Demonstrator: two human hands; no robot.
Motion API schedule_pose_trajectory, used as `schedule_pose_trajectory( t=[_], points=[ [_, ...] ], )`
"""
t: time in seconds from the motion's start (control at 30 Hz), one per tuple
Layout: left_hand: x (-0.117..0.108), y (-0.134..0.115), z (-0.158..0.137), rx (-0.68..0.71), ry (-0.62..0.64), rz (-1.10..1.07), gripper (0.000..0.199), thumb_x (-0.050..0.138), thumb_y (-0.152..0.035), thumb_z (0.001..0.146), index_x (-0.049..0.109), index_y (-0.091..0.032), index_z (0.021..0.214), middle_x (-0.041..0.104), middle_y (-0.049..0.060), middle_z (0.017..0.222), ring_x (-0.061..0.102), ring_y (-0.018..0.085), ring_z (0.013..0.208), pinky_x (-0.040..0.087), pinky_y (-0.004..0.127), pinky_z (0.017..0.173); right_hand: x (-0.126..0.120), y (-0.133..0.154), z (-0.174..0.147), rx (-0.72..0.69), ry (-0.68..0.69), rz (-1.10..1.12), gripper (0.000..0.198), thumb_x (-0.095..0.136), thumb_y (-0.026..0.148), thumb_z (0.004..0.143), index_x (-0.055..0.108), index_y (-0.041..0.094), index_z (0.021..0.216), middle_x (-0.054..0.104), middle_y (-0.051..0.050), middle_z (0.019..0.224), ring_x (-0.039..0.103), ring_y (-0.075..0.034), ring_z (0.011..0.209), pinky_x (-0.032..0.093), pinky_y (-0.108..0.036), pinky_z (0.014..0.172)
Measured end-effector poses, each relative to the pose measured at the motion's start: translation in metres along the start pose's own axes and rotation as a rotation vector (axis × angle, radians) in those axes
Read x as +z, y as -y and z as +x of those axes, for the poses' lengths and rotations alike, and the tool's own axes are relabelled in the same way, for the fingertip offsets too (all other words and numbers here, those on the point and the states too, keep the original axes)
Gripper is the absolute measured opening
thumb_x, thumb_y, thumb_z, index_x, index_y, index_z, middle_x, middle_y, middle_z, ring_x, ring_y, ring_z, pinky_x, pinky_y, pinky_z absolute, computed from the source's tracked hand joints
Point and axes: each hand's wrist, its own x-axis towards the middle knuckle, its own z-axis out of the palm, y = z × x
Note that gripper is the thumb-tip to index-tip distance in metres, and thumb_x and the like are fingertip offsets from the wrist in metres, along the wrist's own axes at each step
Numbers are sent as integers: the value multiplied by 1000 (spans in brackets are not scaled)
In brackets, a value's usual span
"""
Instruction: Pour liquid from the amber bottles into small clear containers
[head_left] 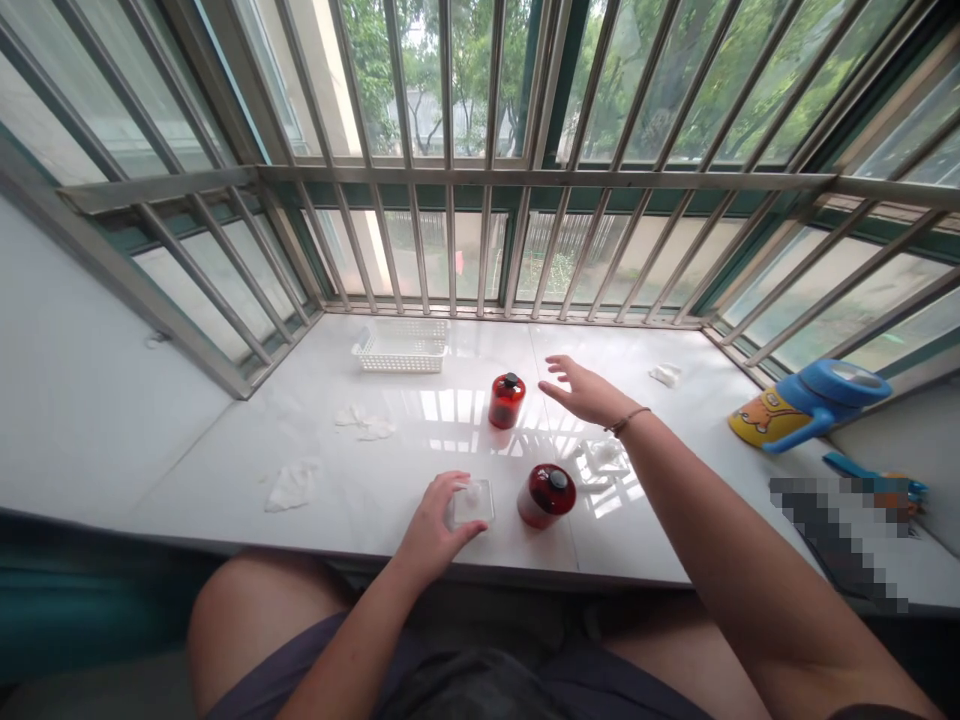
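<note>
My left hand (442, 520) curls around the left side of a small clear square box (484, 500) at the near edge of the white ledge. Something white and fluffy shows inside it. To its right stands a dark red bottle (544, 505) with a black cap. A smaller, brighter red bottle (507, 405), also black-capped, stands upright farther back. My right hand (581, 390) is stretched out beyond and to the right of that bottle, fingers apart and holding nothing. Beside my right forearm lies a clear piece (604, 458) with white material on it, partly lost in glare.
A white perforated basket (401, 355) sits at the back left. Crumpled white tissues (292, 486) lie on the left, with another (665, 374) at the back right. A blue and yellow cup (795, 405) rests on its side at right. Metal bars (487, 178) close off the window.
</note>
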Motion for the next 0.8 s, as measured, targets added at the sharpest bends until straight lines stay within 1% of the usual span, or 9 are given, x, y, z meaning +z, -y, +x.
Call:
schedule_pose_trajectory(
  t=[0.07,0.17,0.23,0.27,0.33,0.4,0.57,0.67,0.8],
  points=[
    [0,0,0,0,-1,-1,50,85,-46,90,66,-26,132,64,15,144,61,35,139,48,56,121,-9,-14,-17,82,22,-74,81,57,70,101,38,22,163,60,-20,156,64,-37,137,53,-49,111],
    [1,1,0,0,-7,-7,48,86,-45,90,66,-26,129,64,15,144,61,35,138,48,55,121,-18,-39,-44,250,160,-178,89,85,66,78,60,14,146,73,-26,131,70,-47,121,56,-56,99],
    [1,1,0,2,-11,-11,46,86,-44,90,66,-26,128,64,14,143,62,34,138,49,55,121,-18,-52,-57,334,270,-198,85,96,59,64,70,14,131,78,-22,112,75,-44,105,60,-52,87],
    [2,2,0,2,-14,-11,46,86,-43,90,66,-26,127,64,14,143,62,34,138,49,55,121,-17,-56,-61,359,319,-190,81,97,57,61,72,16,127,79,-19,104,77,-41,96,60,-49,81],
    [2,1,0,1,-16,-10,45,86,-43,90,66,-27,127,64,14,143,62,34,137,49,54,121,-15,-59,-63,379,381,-163,76,96,57,64,72,18,124,79,-13,92,77,-33,81,60,-41,70],
    [2,0,0,3,-13,-8,45,86,-43,90,66,-27,126,65,14,143,62,34,137,49,54,121,-12,-58,-58,373,389,-139,73,94,58,68,70,20,126,78,-9,88,76,-29,73,57,-37,64],
    [0,-1,0,2,-5,2,46,86,-43,90,66,-27,128,64,14,143,61,34,138,48,55,121,-2,-43,-28,329,294,-103,70,89,56,77,64,19,131,79,-12,100,76,-25,71,56,-35,64],
    [0,-1,0,8,-5,5,46,86,-44,90,67,-27,128,64,14,143,61,34,139,48,55,122,13,-30,-6,300,215,-87,70,83,58,86,61,17,138,79,-15,109,77,-26,78,58,-35,70],
    [1,0,0,3,-5,3,48,86,-45,90,67,-27,130,64,14,144,61,35,139,47,56,122,39,-7,18,241,114,-67,67,77,58,93,58,17,144,77,-19,124,77,-32,104,58,-38,86]
  ],
)
